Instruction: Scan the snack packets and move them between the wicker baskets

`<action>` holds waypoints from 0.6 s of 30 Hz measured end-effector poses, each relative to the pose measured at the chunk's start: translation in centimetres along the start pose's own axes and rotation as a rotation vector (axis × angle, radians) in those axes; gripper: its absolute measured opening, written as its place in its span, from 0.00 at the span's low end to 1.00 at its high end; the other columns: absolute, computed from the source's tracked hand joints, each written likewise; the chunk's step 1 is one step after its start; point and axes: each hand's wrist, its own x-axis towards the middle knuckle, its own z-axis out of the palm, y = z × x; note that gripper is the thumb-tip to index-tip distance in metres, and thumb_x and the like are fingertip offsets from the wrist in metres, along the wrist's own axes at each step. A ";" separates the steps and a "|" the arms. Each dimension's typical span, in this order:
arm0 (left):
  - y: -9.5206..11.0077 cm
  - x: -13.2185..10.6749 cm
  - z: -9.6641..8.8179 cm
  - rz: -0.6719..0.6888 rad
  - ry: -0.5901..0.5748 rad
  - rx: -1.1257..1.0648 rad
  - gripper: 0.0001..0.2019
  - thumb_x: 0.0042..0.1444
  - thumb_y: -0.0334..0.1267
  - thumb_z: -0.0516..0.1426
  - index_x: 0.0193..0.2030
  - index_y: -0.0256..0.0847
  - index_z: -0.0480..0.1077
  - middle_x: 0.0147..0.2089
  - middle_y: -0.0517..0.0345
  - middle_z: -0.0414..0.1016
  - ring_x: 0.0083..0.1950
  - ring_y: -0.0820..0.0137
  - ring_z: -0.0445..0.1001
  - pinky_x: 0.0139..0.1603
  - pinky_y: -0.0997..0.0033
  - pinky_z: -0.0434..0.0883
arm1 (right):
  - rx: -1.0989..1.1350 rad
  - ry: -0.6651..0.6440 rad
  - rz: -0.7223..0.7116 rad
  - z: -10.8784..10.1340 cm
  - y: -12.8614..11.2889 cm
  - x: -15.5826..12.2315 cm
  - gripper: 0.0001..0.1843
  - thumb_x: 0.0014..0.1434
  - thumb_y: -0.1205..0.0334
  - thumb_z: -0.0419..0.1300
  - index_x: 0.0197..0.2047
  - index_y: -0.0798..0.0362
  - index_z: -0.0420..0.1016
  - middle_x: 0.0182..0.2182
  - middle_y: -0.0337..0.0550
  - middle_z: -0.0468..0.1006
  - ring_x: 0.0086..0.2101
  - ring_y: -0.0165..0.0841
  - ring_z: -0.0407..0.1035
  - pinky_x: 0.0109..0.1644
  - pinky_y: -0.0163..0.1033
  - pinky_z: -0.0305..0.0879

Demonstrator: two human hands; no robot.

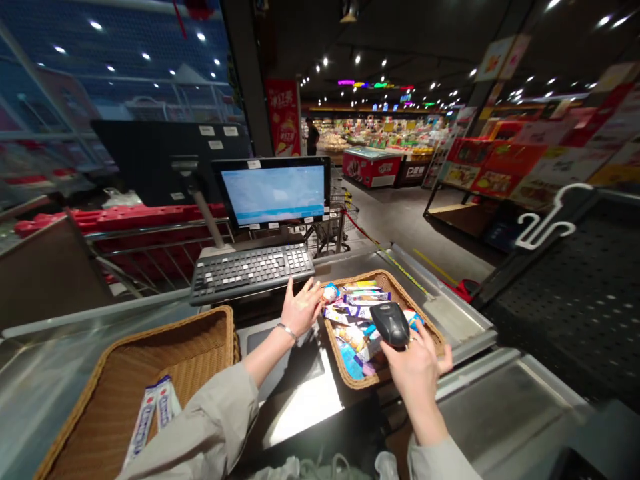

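My right hand (pixel 417 367) grips a black handheld barcode scanner (pixel 390 325), its head above the right wicker basket (pixel 350 380). That basket holds several wrapped snacks (pixel 367 298) in white, purple, yellow and blue packaging. At its left rim is my left hand (pixel 303 308), fingers spread, with the fingertips close to a round blue-and-white package (pixel 331 292). Whether they touch it I cannot tell. A larger wicker basket (pixel 105 363) stands on the left, with white-and-purple snack bars (pixel 145 417) inside, partly covered by my left sleeve.
Behind the baskets are a black keyboard (pixel 253 270) and a lit monitor (pixel 274 193); a second screen (pixel 165 160) faces away. Metal counter edges (pixel 465 327) run along the right. White hooks (pixel 547 223) hang on a dark panel. A person (pixel 312 137) stands far off among store displays.
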 end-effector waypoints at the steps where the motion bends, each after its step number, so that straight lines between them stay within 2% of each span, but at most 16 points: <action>1: -0.4 -0.6 -0.5 -0.019 0.004 0.006 0.14 0.66 0.38 0.54 0.56 0.44 0.72 0.60 0.50 0.76 0.66 0.57 0.70 0.74 0.32 0.40 | 0.006 -0.013 -0.008 0.4 -0.3 0.0 0.20 0.54 0.43 0.56 0.29 0.50 0.78 0.40 0.50 0.83 0.54 0.48 0.67 0.62 0.58 0.44; 8: -2.6 -4.5 -4.1 -0.143 0.045 0.035 0.11 0.66 0.38 0.54 0.52 0.45 0.74 0.56 0.51 0.79 0.63 0.58 0.73 0.73 0.32 0.42 | 0.083 -0.101 -0.086 2.7 -3.2 0.0 0.24 0.54 0.38 0.56 0.34 0.51 0.78 0.42 0.51 0.82 0.55 0.48 0.66 0.61 0.57 0.44; 14: -4.8 -8.4 -6.5 -0.215 0.102 0.073 0.10 0.66 0.37 0.55 0.50 0.45 0.75 0.53 0.53 0.81 0.60 0.59 0.75 0.74 0.33 0.41 | 0.111 -0.164 -0.163 3.6 -6.8 -0.5 0.22 0.55 0.39 0.55 0.31 0.48 0.78 0.40 0.49 0.83 0.55 0.48 0.67 0.65 0.60 0.34; 18: -6.3 -11.3 -7.9 -0.270 0.107 0.108 0.10 0.66 0.36 0.55 0.50 0.45 0.76 0.53 0.53 0.81 0.60 0.59 0.76 0.74 0.33 0.40 | 0.128 -0.198 -0.223 4.2 -8.9 -1.1 0.21 0.57 0.42 0.53 0.31 0.49 0.78 0.40 0.49 0.83 0.55 0.47 0.67 0.64 0.58 0.41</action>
